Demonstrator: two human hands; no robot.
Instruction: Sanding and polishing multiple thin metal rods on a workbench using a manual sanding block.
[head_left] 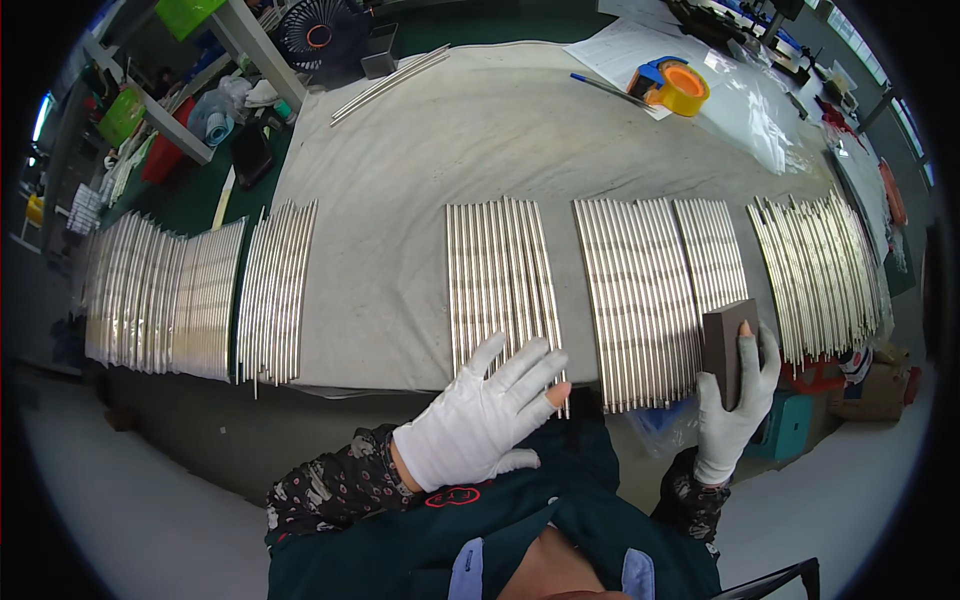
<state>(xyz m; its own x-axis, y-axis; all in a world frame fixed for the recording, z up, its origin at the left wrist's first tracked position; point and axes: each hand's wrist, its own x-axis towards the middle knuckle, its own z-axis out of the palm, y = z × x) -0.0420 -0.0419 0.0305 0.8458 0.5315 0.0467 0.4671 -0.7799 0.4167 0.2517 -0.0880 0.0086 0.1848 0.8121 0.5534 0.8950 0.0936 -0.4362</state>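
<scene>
My left hand [490,405], in a white glove with a bare fingertip showing, lies with fingers spread over the near ends of a row of thin shiny metal rods [498,270]. In my right hand [738,400], also gloved in white, is a dark brown rectangular block [722,350], gripped between thumb and fingers. The block stands over the near right part of a wider row of metal rods [635,300]. A narrower row of rods [712,250] adjoins it on the right, its near end hidden by the block.
More rods [815,275] lie at the far right, and others [275,290] at the left edge of the cloth-covered table [380,200]. Farther back are a few loose rods [390,85], a small fan [320,38], a tape dispenser [672,85], a pen [605,87] and plastic film [750,115].
</scene>
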